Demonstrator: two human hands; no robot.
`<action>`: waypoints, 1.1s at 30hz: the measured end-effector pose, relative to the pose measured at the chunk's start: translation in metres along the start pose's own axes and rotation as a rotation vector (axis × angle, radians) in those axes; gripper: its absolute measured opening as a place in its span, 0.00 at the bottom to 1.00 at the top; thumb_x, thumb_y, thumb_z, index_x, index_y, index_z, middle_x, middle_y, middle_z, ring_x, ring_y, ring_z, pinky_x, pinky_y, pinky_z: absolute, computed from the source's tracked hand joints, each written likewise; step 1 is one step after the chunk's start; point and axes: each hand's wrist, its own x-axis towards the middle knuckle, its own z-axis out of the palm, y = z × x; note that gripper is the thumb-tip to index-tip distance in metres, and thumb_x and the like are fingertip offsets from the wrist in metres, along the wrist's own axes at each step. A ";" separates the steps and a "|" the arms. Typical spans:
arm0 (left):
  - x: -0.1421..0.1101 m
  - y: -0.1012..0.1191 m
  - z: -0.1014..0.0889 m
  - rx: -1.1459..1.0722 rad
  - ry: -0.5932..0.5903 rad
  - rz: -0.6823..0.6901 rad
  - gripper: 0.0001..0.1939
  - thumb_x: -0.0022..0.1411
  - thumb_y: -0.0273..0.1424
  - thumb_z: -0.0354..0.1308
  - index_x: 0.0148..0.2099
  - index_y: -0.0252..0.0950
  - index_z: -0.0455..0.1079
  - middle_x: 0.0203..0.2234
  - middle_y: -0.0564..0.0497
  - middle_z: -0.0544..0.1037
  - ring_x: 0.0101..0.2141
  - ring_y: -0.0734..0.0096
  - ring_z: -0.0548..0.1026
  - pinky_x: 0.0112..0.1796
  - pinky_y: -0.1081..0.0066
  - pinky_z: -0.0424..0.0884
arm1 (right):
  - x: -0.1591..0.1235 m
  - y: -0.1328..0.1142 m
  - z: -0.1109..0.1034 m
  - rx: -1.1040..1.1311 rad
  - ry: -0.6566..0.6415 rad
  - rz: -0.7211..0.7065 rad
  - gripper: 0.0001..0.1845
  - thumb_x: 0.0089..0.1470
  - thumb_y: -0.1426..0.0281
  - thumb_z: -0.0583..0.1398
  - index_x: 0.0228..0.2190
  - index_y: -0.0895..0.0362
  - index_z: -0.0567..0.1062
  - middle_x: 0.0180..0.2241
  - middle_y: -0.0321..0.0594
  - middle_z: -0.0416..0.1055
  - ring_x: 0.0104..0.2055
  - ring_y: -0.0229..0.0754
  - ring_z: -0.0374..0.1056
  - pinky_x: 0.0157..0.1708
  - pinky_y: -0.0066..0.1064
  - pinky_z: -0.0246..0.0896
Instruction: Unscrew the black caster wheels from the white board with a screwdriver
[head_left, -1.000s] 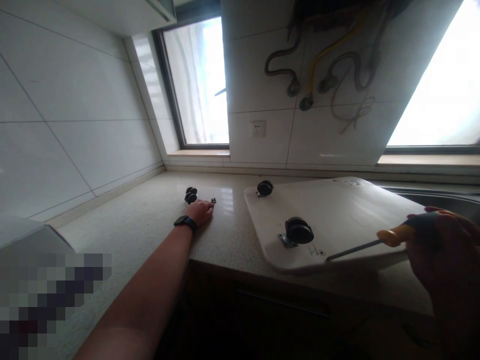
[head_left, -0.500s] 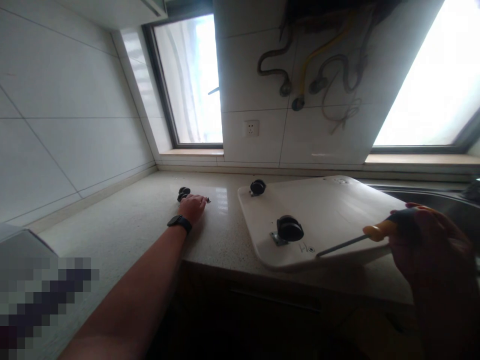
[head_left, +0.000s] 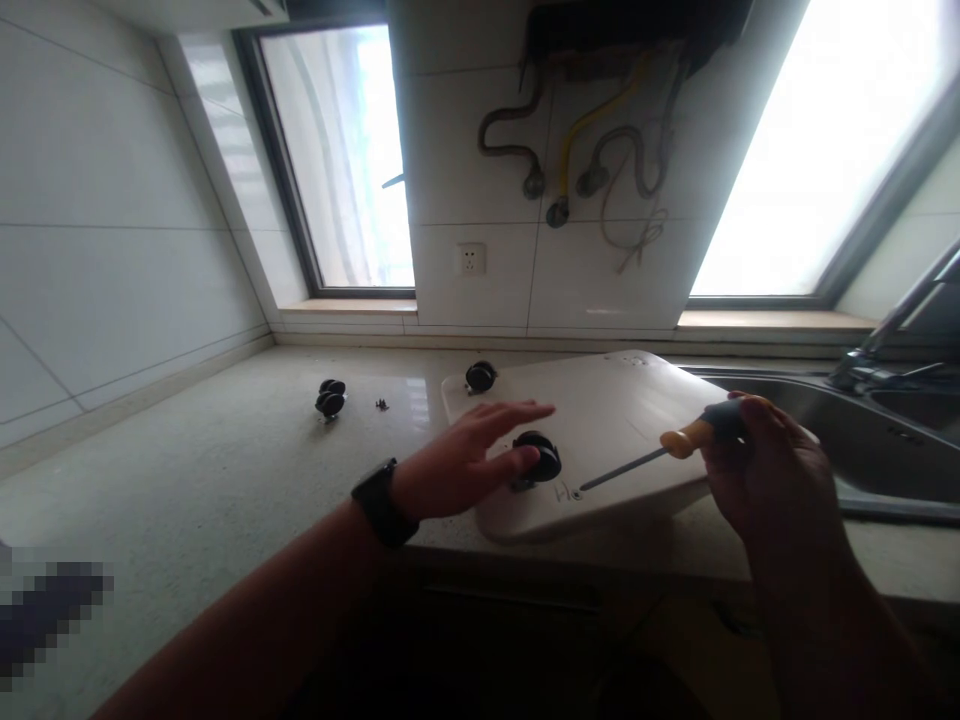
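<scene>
- Left fingers [head_left: 517, 411] spread loose, caster [head_left: 544, 462] just by the thumb, contact unclear!
- Right fingers [head_left: 759, 418] clenched round the screwdriver [head_left: 688, 439], its tip left of them, near the caster.

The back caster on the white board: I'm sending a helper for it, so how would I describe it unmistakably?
Left of the steel sink, a white board with rounded corners lies on the speckled counter. The black caster stands at its far left corner. It is farther back than the board's other caster, which the left hand partly covers.
</scene>
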 end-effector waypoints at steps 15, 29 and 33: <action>-0.004 -0.009 0.006 0.049 0.090 -0.026 0.05 0.67 0.35 0.60 0.41 0.40 0.70 0.64 0.45 0.67 0.62 0.52 0.63 0.59 0.44 0.62 | -0.010 -0.014 0.018 0.087 0.002 0.019 0.15 0.39 0.69 0.74 0.32 0.56 0.81 0.28 0.35 0.74 0.28 0.34 0.71 0.24 0.25 0.68; 0.006 -0.013 -0.001 0.127 0.008 -0.013 0.15 0.67 0.41 0.59 0.54 0.46 0.74 0.50 0.44 0.70 0.52 0.56 0.69 0.52 0.52 0.69 | -0.017 -0.032 0.058 0.044 -0.092 -0.087 0.14 0.40 0.70 0.73 0.32 0.57 0.79 0.27 0.33 0.72 0.24 0.34 0.69 0.17 0.25 0.66; 0.006 -0.011 -0.002 0.018 -0.005 -0.061 0.18 0.64 0.43 0.63 0.52 0.39 0.70 0.52 0.42 0.73 0.49 0.57 0.73 0.47 0.56 0.72 | -0.024 -0.036 0.079 -0.055 -0.163 -0.239 0.15 0.40 0.69 0.73 0.32 0.55 0.78 0.27 0.34 0.72 0.23 0.37 0.70 0.16 0.29 0.66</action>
